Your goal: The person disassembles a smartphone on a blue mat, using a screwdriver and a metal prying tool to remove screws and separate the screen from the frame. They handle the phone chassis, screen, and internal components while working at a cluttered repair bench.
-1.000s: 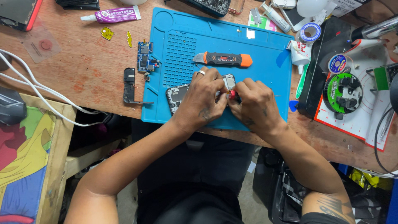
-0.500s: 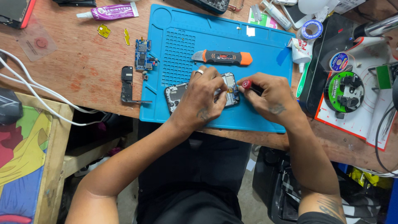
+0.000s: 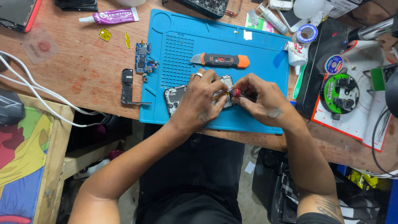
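- Silicone mat (image 3: pixel 265 45), bright blue and rectangular, lies on the worn wooden table (image 3: pixel 83 74); I see a grid of small square pockets in its left part and a round hollow in its corner.
- On the near half of the mat rests the opened phone (image 3: pixel 174 98), a flat dark body with grey metal inside, partly hidden under both hands.
- My left hand (image 3: pixel 200 99) presses on the phone from above; the fingers are bent and close together, and 1 finger wears a pale ring.
- My right hand (image 3: pixel 265 101) holds a thin screwdriver (image 3: pixel 236 92) with a red rounded end; thumb and fingertips are pinched tight on it, just at the right edge of the phone.
- Behind the hands lies a pry tool (image 3: pixel 222 60) with a black and orange handle and a grey metal blade.
- Left of the mat I see a small blue circuit board (image 3: pixel 142 58) and a black plastic part (image 3: pixel 127 85), both on bare wood.
- A purple tube (image 3: pixel 111 16) lies far left.
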